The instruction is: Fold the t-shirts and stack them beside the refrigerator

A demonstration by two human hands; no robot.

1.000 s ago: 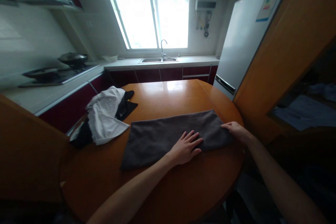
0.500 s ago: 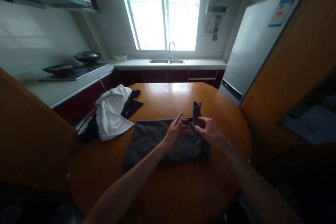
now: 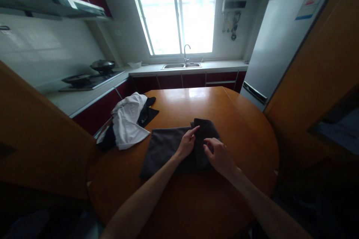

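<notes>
A dark grey piece of cloth [image 3: 165, 149], perhaps a garment, lies flat on the table with its right end folded over to the left. On the edge of that fold rests my left hand [image 3: 187, 144], its index finger stretched out and nothing in its grasp. My right hand [image 3: 220, 155] is over the right side of the folded part, fingers slightly bent, thumb and forefinger apart. Whether its fingertips touch the cloth I cannot tell.
The oval wooden table [image 3: 238, 127] carries a heap of white cloth [image 3: 129, 115] and black cloth [image 3: 147, 114] at its left. Beyond it are a counter with a sink [image 3: 182, 66], a stove with pans [image 3: 103, 65], and a fridge [image 3: 277, 41] at the right.
The cloth's right end, held up by my right hand before, now lies folded over to the left. My right hand has let go; my left hand has come down onto the fold.
</notes>
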